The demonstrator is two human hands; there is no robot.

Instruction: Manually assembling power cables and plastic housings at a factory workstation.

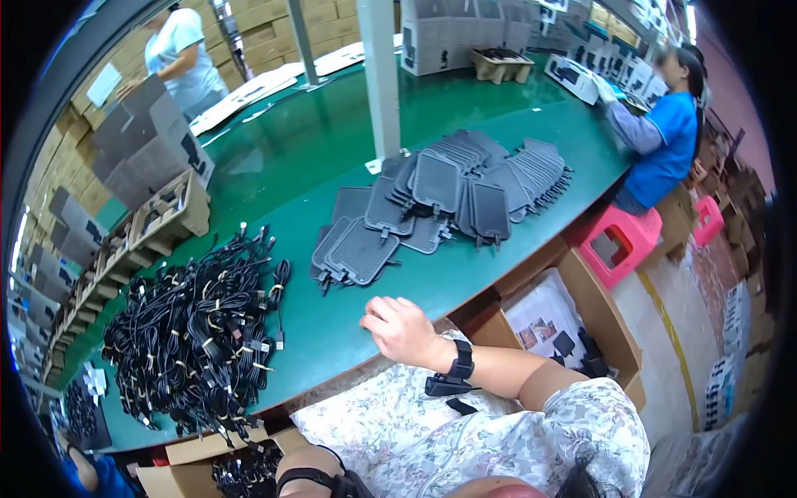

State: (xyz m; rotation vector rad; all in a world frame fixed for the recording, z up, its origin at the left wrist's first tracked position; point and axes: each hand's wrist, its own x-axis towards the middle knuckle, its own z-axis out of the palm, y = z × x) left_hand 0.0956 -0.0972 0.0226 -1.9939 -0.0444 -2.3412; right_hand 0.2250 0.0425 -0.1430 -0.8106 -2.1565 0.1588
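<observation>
My right hand [398, 330] rests at the near edge of the green table [332, 332], its fingers curled in with nothing visible in them. A black strap with a small device circles that wrist. Beyond it lies a spread pile of flat dark grey textured panels [436, 184] with short plug ends, some fanned in overlapping rows. To the left is a large heap of black cables [195, 332], tied in bundles, with plugs showing. One cable bundle [280, 286] sticks out toward the panels. Of my left arm only a strapped part shows at the lower edge; the hand is out of sight.
An open carton [618, 328] with papers and black parts stands right of me; another box [178, 480] holds cables at lower left. A metal post [382, 91] rises from the table. Moulded trays [170, 220] line the left. A co-worker [668, 137] sits on a pink stool [614, 249].
</observation>
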